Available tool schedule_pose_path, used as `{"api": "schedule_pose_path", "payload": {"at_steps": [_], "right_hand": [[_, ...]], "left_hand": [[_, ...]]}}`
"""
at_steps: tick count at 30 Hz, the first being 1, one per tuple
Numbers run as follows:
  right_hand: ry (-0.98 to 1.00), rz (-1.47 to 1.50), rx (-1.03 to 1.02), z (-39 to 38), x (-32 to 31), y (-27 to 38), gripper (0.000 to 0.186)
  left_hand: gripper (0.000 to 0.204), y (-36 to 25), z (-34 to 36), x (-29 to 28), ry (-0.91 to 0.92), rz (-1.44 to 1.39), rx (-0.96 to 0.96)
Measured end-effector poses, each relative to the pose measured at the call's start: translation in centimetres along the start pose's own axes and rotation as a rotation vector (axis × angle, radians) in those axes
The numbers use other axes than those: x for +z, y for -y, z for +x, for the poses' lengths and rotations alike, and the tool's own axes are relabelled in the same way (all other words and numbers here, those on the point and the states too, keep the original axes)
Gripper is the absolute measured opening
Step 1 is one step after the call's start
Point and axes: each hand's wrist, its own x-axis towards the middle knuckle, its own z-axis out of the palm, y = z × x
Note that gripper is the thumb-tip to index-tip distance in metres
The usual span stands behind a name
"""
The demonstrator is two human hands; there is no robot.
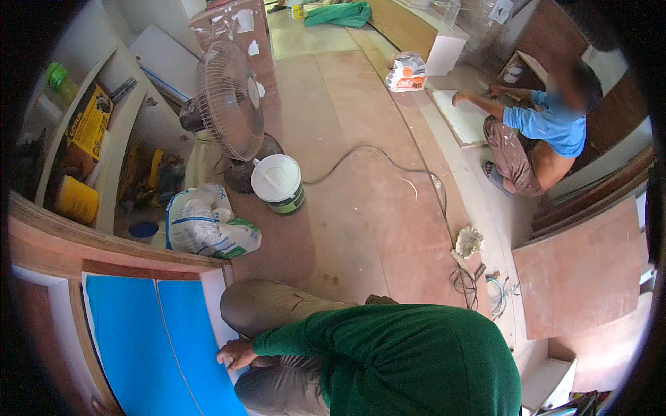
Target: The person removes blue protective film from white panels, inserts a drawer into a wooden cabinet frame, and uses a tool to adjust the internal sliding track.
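Observation:
My right hand (238, 353), in a green sleeve (298, 338), is between my bent knees at the right edge of a bright blue panel (128, 333). Its fingers are curled together; what they hold, if anything, is too small to make out. A thin pale line runs lengthwise down the panel, which lies inside a wooden frame (80, 326) with white inner faces. At the bottom left rim, a small skin-toned patch on the frame may be my left hand (99, 404); its fingers are hidden by shadow and the picture's edge.
A standing fan (232, 100), a lidded white-and-green pail (277, 184) and white plastic bags (201, 222) stand ahead. A cable (374, 147) crosses the floor. Open shelves (114, 66) hold tools at left. At right, a co-worker in blue (548, 125) sits over a white board (461, 118).

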Motion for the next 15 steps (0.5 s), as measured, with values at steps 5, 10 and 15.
{"api": "schedule_pose_path", "payload": {"at_steps": [5,10,15], "right_hand": [[0.059,-0.07,-0.007,0.4,0.4,0.5,0.046],[-0.012,-0.126,-0.073,0.1,0.0,-1.6,0.046],[0.074,-0.1,0.01,-0.1,-1.3,-0.2,0.046]], "left_hand": [[0.055,0.6,0.1,-0.7,-0.025,0.025,0.043],[0.056,-1.6,0.0,-0.1,-0.078,0.005,0.133],[0.055,-1.0,-0.1,-0.7,-0.087,0.032,0.109]]}}
